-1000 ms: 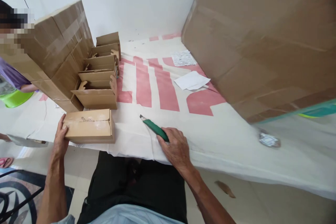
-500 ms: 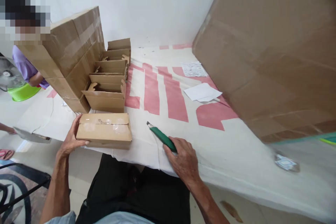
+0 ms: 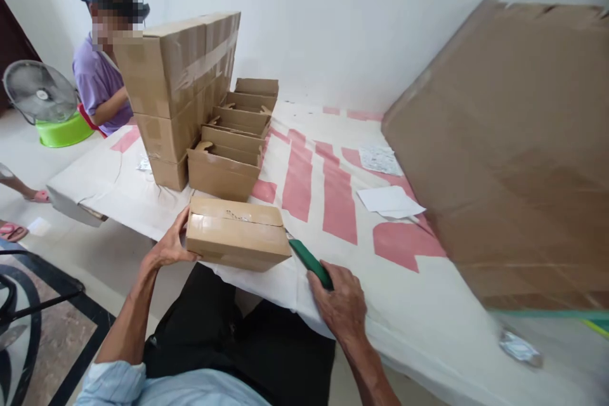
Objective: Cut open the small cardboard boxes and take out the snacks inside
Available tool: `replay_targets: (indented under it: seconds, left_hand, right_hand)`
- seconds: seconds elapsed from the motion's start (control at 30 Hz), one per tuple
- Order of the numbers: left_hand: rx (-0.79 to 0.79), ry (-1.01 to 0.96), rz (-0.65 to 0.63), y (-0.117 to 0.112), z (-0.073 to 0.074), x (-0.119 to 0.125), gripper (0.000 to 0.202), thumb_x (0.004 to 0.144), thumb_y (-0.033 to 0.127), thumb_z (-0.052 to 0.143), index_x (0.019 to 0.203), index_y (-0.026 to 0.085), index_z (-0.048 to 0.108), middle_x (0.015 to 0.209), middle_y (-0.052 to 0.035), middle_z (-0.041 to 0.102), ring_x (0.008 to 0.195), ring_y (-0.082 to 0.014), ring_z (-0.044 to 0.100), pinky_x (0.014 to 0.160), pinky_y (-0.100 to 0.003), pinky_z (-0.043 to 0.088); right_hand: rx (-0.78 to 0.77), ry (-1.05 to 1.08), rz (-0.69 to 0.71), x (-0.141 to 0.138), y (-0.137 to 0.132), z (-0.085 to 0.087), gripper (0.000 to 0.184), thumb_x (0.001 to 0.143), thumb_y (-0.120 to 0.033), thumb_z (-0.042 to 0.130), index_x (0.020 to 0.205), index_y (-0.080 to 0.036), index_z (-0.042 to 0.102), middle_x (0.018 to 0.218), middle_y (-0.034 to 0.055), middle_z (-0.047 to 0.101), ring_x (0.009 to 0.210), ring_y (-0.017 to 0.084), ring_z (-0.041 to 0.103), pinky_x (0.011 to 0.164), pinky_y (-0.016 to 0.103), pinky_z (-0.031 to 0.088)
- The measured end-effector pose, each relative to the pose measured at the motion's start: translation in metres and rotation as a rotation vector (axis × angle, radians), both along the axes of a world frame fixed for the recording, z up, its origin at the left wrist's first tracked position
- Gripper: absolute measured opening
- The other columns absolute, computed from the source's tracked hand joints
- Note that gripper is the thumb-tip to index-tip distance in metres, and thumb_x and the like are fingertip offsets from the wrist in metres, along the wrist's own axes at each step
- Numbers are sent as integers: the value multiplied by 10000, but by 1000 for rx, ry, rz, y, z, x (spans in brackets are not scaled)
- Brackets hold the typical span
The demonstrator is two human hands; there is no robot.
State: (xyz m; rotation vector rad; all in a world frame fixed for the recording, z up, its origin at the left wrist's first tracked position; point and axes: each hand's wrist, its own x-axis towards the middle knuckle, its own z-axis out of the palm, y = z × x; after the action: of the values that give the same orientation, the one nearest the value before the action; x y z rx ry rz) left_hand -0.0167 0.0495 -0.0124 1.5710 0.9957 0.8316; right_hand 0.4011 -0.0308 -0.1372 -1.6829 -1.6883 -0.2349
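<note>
A taped brown cardboard box (image 3: 238, 235) with small dark writing on top is at the near edge of the cloth-covered table, slightly tilted. My left hand (image 3: 171, 244) grips its left end, thumb in front and fingers behind. In my right hand (image 3: 340, 301) is a utility knife (image 3: 311, 264) with a green handle, my fingers wrapped round it. Its front end points at the box's right end; the tip lies close to the box's lower right corner, and I cannot tell whether it touches.
Behind the box stand several open cardboard boxes (image 3: 223, 168) in a row, beside a stack of taped cartons (image 3: 166, 89). White papers (image 3: 390, 202) lie on the tablecloth (image 3: 328, 292). A huge carton (image 3: 504, 158) fills the right. A person in purple (image 3: 99, 82) sits behind the stack.
My view has turned left. The box has tilted in my left hand, and the knife's tip is now close to its right end instead of apart from it.
</note>
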Motion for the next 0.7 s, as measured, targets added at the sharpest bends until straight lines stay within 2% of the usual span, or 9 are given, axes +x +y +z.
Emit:
replay_targets:
  seconds: [0.07, 0.13, 0.27, 0.37, 0.5, 0.7]
  left_hand:
    - [65, 14, 25, 0, -4, 0, 1426, 579, 454, 972, 1715, 188, 152, 1748, -214, 269, 1587, -446, 305, 1274, -560, 328]
    - [111, 31, 44, 0, -5, -3, 1399, 588, 491, 970, 1710, 192, 188, 1748, -209, 273, 1594, -443, 297, 1270, -563, 338]
    - [112, 20, 110, -2, -3, -15, 1387, 591, 544, 961, 1703, 177, 219, 1709, -217, 363, 1558, -434, 381, 1246, -516, 398]
    - [53, 12, 174, -5, 3, -21, 1383, 559, 547, 968, 1685, 154, 269, 1641, -228, 473, 1491, -433, 482, 1200, -458, 465]
    - [26, 35, 238, -7, 16, -20, 1350, 502, 486, 986, 1648, 142, 363, 1573, -218, 564, 1445, -427, 536, 1134, -396, 531]
    - [14, 95, 299, 3, 31, -18, 1227, 457, 411, 960, 1558, 143, 489, 1428, -186, 691, 1322, -437, 640, 1076, -471, 583]
  right_hand:
    - [-10, 11, -9, -2, 2, 1, 312, 955, -410, 566, 1122, -181, 697, 1004, 143, 716, 931, 319, 615, 857, 452, 488]
    - [-38, 28, -33, -4, 4, 3, 287, 938, -381, 558, 1097, -189, 700, 989, 137, 713, 915, 311, 608, 840, 443, 487]
    - [-67, 45, -105, -7, 3, 6, 271, 919, -361, 548, 1064, -192, 703, 964, 130, 710, 917, 310, 599, 841, 440, 481]
    - [-63, 73, -125, -10, -1, 7, 255, 918, -349, 548, 1057, -201, 702, 966, 121, 708, 928, 305, 598, 857, 435, 482]
    - [-66, 104, -93, -18, -4, 10, 234, 919, -307, 555, 1069, -201, 700, 984, 117, 709, 947, 300, 604, 872, 429, 489]
    - [-105, 86, -88, -26, -1, 17, 190, 925, -246, 574, 1058, -207, 705, 996, 103, 711, 968, 286, 624, 880, 412, 502]
